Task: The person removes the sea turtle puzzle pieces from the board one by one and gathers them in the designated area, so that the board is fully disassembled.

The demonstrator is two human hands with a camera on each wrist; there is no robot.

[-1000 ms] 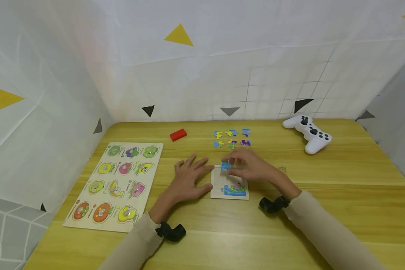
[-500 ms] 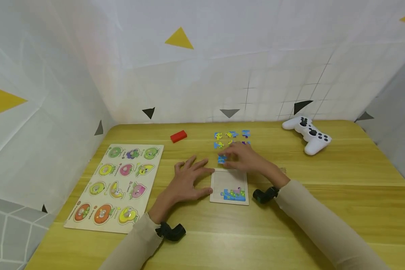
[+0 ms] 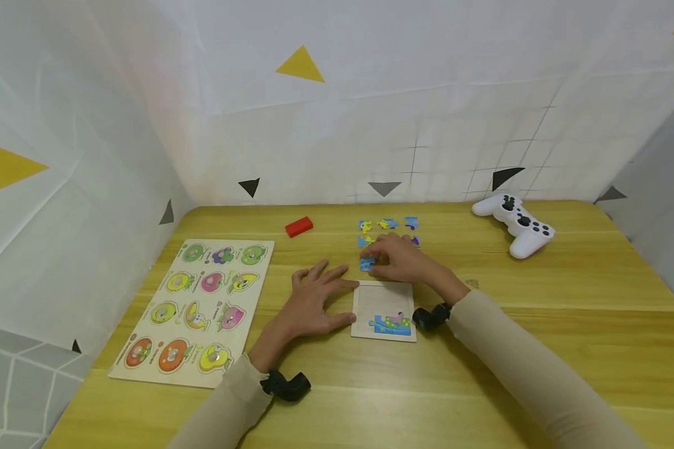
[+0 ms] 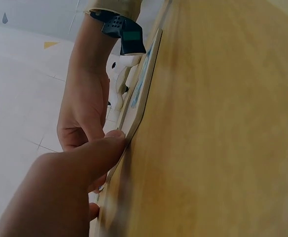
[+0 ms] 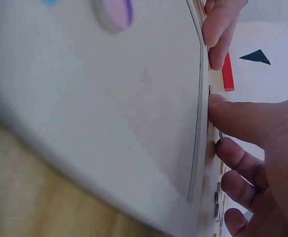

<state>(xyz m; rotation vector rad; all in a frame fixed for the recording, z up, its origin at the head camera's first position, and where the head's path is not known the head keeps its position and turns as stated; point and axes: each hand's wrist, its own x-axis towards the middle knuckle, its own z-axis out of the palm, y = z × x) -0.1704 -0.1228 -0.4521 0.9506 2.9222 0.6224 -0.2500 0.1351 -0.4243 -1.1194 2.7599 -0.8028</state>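
My left hand (image 3: 314, 302) lies with fingers spread at the left side of a small square wooden puzzle tray (image 3: 365, 305), its thumb and index fingertip at the edge. In the left wrist view the thumb (image 4: 107, 145) rests on the tray's rim. Joined blue, green and pink pieces (image 3: 392, 325) fill the tray's near right part. Just beyond the far rim, my right hand (image 3: 404, 259) pinches a blue jigsaw piece (image 3: 366, 264) between thumb and fingers, low over the table. The right wrist view shows the thumb (image 5: 237, 116) against a thin piece edge.
Several loose jigsaw pieces (image 3: 412, 222) lie in rows behind the right hand, partly hidden by it. A fruit peg board (image 3: 238, 305) sits at left. A red block (image 3: 299, 227) and a white game controller (image 3: 517, 221) lie farther back, before the fabric wall (image 3: 314, 143).
My right hand has moved the blue piece from over the tray's far rim to the table just beyond it, slightly leftward. The left hand has stayed at the tray.
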